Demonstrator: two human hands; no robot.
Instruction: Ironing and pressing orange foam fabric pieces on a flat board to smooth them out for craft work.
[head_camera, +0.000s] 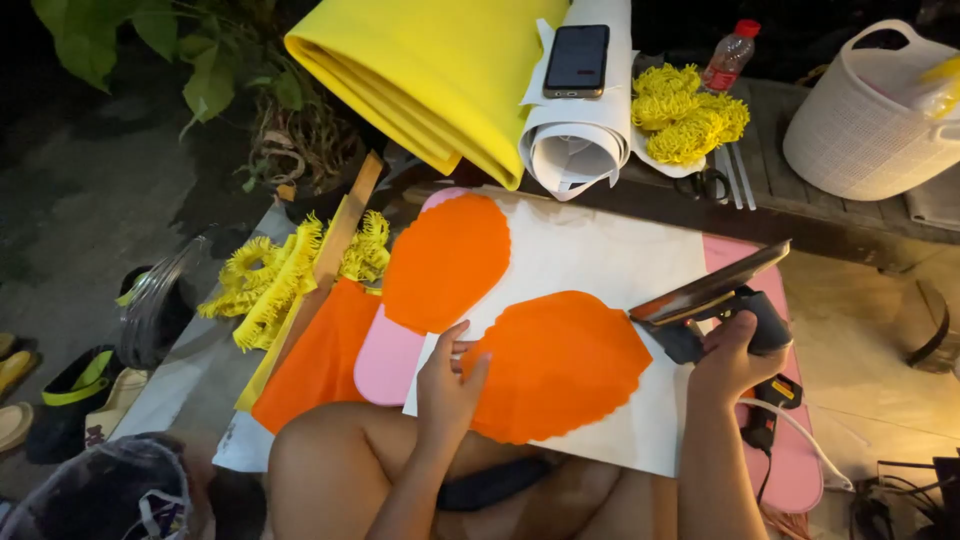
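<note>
My left hand (447, 385) rests with spread fingers on the left edge of an orange scalloped paper piece (560, 365), pressing it onto a white sheet (600, 255). My right hand (728, 358) grips a black glue gun (745, 322), its nozzle at the orange piece's right edge. A second orange scalloped piece (445, 262) lies further left on the white sheet, over a pink shape (388, 355). The sheet lies over a pink board (795, 470).
Yellow foam roll (420, 70), a white paper roll (575, 135) with a phone (577, 58) on it, yellow fringed flowers (685, 115), a bottle (730, 55) and a white basket (870, 110) at the back. Yellow fringe strips (270, 280) and orange sheet (320, 360) lie left.
</note>
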